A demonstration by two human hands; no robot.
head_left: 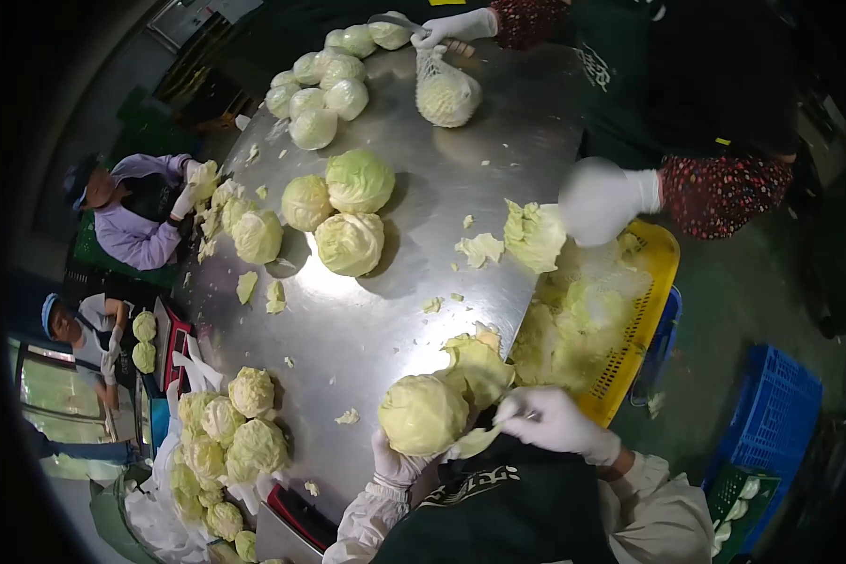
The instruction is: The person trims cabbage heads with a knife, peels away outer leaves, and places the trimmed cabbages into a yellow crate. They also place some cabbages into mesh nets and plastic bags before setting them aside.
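Note:
A pale green cabbage [423, 415] rests in my left hand [399, 462], whose gloved fingers curve round it from below at the table's near edge. Just to the right is my right hand [556, 420], also gloved, with closed fingers around a small shiny metal piece, perhaps a knife handle; most of it is hidden. A leaf strip [477, 442] lies between the cabbage and my right hand. Loose outer leaves [479, 367] sit right behind the cabbage, by the table's edge.
The metal table [376, 324] bears cabbage groups [348, 183] and wrapped cabbages [324, 85]. A yellow crate [663, 258] of leaves stands right. Across, a co-worker's gloved hand [432, 33] holds a netted cabbage [448, 99]. Two people work at left. Blue crates [771, 395] stand right.

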